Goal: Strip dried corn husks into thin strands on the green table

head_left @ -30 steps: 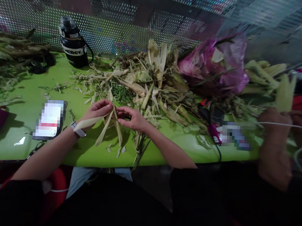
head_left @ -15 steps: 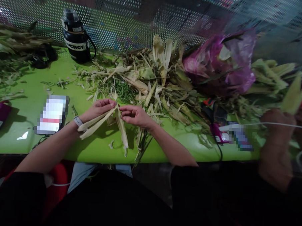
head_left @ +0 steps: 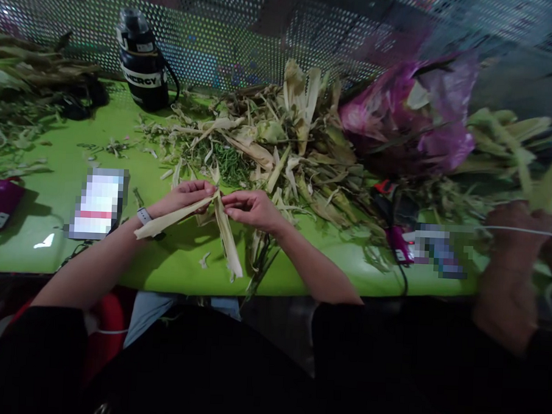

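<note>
Green table point(head_left: 177, 267), corn husks point(head_left: 303, 135), perforated screen point(head_left: 237, 37)

We see cream-yellow husk strips point(head_left: 229, 238), a lime-green table point(head_left: 177, 270), and a husk heap point(head_left: 323, 172) mottled tan, straw and dull green; our watch point(head_left: 143, 215) is whitish, our sleeves point(head_left: 55, 344) black; the bottle point(head_left: 149, 96) is black with a white, dark-lettered band point(head_left: 142, 76), the bag point(head_left: 448, 141) translucent magenta, the screen point(head_left: 219, 37) dotted with holes

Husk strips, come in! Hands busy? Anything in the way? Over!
Left hand pinching husk strips where they meet, ends splayed. Right hand close beside, grip unclear. Husk pile beyond, not between the hands.
</note>
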`<act>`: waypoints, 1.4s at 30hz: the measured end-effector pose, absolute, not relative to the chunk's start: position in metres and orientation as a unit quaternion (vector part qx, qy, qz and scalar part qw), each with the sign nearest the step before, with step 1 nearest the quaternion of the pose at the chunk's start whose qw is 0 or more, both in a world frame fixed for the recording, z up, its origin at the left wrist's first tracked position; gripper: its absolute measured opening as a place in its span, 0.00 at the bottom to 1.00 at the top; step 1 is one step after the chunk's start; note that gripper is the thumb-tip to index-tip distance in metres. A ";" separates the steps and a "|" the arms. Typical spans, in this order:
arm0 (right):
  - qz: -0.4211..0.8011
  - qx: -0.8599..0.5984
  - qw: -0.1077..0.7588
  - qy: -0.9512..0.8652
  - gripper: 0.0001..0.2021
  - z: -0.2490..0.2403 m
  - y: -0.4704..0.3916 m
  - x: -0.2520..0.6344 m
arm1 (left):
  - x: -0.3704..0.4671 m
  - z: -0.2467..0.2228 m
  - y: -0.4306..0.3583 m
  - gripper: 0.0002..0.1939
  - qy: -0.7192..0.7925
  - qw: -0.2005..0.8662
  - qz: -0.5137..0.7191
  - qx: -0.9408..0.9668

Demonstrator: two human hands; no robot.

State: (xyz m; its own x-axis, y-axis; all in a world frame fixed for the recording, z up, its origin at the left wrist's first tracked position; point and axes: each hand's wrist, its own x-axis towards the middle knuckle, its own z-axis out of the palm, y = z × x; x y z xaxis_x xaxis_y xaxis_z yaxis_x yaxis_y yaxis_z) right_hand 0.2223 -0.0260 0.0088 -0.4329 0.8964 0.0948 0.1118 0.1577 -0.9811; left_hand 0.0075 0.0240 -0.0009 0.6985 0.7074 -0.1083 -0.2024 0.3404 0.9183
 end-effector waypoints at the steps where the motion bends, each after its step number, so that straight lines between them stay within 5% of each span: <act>1: 0.533 -0.376 0.371 -0.661 0.14 0.009 -0.026 0.222 | 0.008 -0.002 0.024 0.11 0.250 0.784 0.294 0.486; 16: 0.620 -0.340 0.390 -0.590 0.12 0.007 -0.023 0.217 | 0.013 0.000 0.019 0.10 0.258 0.791 0.330 0.446; 31: 0.624 -0.362 0.430 -0.543 0.12 -0.003 -0.021 0.207 | 0.023 0.006 0.007 0.16 0.311 0.673 0.428 0.518; 42: 0.597 -0.402 0.429 -0.547 0.22 -0.007 -0.022 0.203 | 0.015 -0.006 0.016 0.16 0.230 0.761 0.337 0.505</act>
